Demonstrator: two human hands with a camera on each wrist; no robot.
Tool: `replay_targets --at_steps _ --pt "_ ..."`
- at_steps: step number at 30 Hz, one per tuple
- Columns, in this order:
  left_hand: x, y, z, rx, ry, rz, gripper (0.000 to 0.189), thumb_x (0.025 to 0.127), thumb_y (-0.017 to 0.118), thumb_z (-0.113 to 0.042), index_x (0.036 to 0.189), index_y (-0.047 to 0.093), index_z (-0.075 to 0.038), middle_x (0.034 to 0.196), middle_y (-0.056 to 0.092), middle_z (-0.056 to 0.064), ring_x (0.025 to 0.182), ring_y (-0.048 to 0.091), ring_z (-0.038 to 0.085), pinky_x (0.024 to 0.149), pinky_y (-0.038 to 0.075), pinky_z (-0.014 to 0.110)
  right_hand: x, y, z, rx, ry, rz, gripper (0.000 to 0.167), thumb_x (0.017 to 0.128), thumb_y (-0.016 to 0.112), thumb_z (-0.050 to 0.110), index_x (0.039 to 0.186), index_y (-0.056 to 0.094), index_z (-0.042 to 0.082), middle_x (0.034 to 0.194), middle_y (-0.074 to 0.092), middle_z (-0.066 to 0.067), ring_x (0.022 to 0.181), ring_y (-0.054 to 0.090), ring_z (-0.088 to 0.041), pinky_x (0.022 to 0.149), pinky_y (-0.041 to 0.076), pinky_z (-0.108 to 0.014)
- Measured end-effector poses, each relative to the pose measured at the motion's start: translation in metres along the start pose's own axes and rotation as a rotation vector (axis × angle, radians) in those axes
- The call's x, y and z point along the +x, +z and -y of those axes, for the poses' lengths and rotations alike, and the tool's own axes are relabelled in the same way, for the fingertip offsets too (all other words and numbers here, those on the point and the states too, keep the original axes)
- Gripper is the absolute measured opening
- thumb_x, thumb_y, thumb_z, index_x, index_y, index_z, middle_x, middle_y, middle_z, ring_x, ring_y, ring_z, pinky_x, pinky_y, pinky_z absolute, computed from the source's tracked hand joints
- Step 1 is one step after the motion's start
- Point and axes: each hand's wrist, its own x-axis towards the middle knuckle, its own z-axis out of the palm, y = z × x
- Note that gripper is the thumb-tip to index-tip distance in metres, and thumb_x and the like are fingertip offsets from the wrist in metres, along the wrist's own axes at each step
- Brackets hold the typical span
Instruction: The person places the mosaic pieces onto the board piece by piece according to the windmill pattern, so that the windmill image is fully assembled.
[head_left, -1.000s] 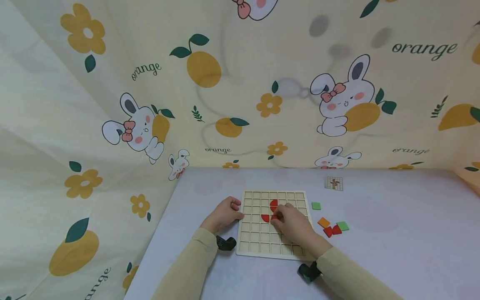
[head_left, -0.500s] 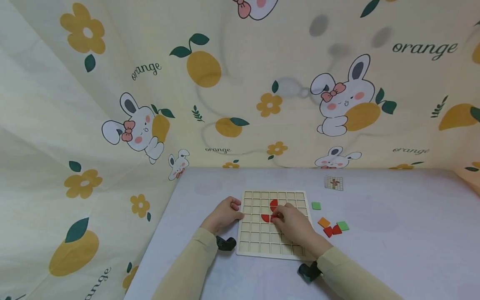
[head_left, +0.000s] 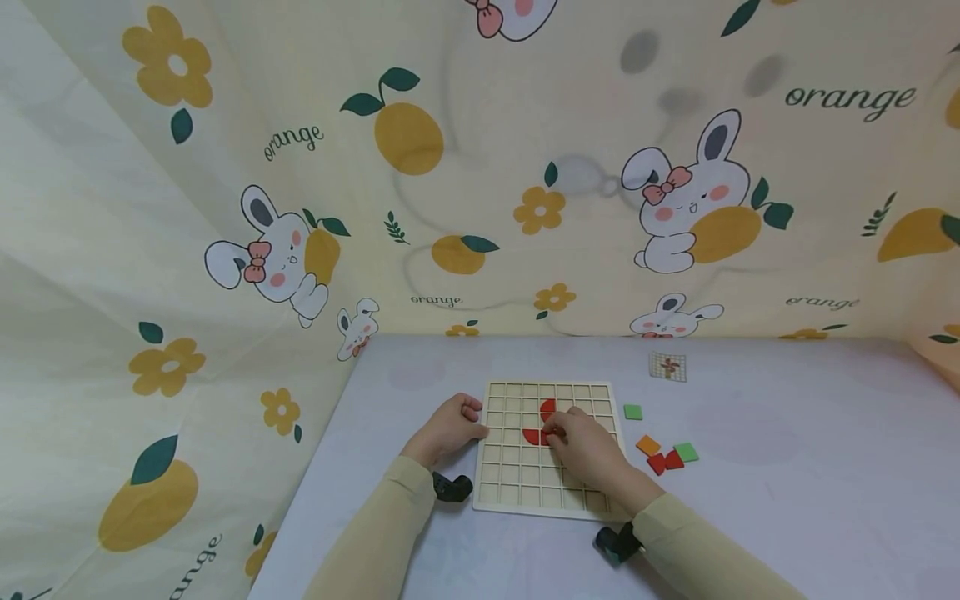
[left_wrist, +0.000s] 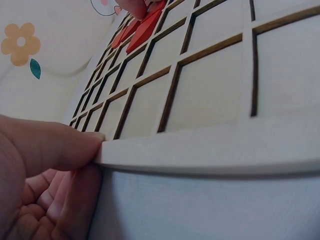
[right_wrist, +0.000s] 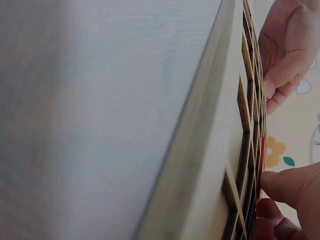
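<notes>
Left side: my left hand (head_left: 447,427) holds the left edge of the pale grid board (head_left: 502,492), thumb on the rim and fingers curled against its outer side.

Right side: my right hand (head_left: 588,450) reaches over the board, thumb and fingertips pinching a red piece (head_left: 545,438) near the middle of the grid, slightly toward the far side. My fingers cover part of that piece; I cannot tell whether it sits fully down in its cell.

Just beside it, on the left, lies a red quarter-round (head_left: 531,436). Another curved red tile (head_left: 548,408) lies on the grid farther from me, partly behind my fingers.

Off the board, to the right on the table (head_left: 787,467): a green square (head_left: 633,412) on its own near the edge; closer to me, a group consisting of an orange square (head_left: 648,446), two loose red pieces (head_left: 657,463) and a second green square (head_left: 686,452). A small card (head_left: 667,367) with a gridded pinwheel pattern lies beyond the board's far right corner.
</notes>
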Motion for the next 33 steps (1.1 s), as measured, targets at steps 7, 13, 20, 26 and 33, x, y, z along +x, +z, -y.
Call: replay_targets --at_steps 7,13,20,26,33 --pt "-0.001 0.002 0.000 0.001 -0.006 0.007 0.038 0.079 0.077 -0.011 0.111 0.056 -0.013 0.097 0.053 0.006 0.089 0.050 0.023 0.078 0.040 0.037 -0.007 -0.010 -0.013 0.061 0.039 0.025 0.015 0.089 0.070 0.020 0.103 0.068 0.017 0.089 0.055 0.004 0.077 0.050 -0.015 0.071 0.046 -0.032" --pt "-0.001 0.002 0.000 0.017 0.000 0.006 0.038 0.080 0.077 -0.011 0.111 0.056 -0.013 0.097 0.053 0.006 0.089 0.050 0.023 0.078 0.040 0.038 -0.017 -0.027 -0.033 0.104 0.061 0.021 0.016 0.090 0.069 0.019 0.104 0.067 0.013 0.093 0.057 0.001 0.081 0.051 -0.017 0.073 0.046 -0.034" --pt "-0.001 0.005 0.000 0.025 -0.004 0.013 0.038 0.080 0.077 -0.012 0.112 0.056 -0.013 0.098 0.054 0.006 0.089 0.051 0.023 0.079 0.041 0.038 -0.032 -0.047 -0.061 0.092 0.095 -0.005 0.025 0.091 0.067 0.027 0.109 0.065 0.011 0.094 0.058 0.000 0.080 0.051 -0.018 0.066 0.044 -0.033" --pt "-0.003 0.001 -0.001 0.044 -0.001 0.001 0.038 0.081 0.077 -0.012 0.112 0.055 -0.012 0.098 0.054 0.006 0.089 0.051 0.023 0.079 0.042 0.038 -0.040 -0.063 -0.079 0.067 0.121 0.001 0.043 0.088 0.069 0.042 0.115 0.063 0.008 0.093 0.059 -0.001 0.075 0.052 -0.018 0.062 0.043 -0.033" --pt "-0.003 -0.002 -0.001 0.034 0.008 0.005 0.037 0.081 0.076 -0.012 0.112 0.055 -0.012 0.099 0.053 0.006 0.089 0.051 0.023 0.078 0.041 0.037 -0.046 -0.080 -0.092 0.062 0.154 0.007 0.051 0.085 0.072 0.044 0.118 0.061 0.007 0.099 0.059 -0.006 0.076 0.052 -0.020 0.062 0.044 -0.033"
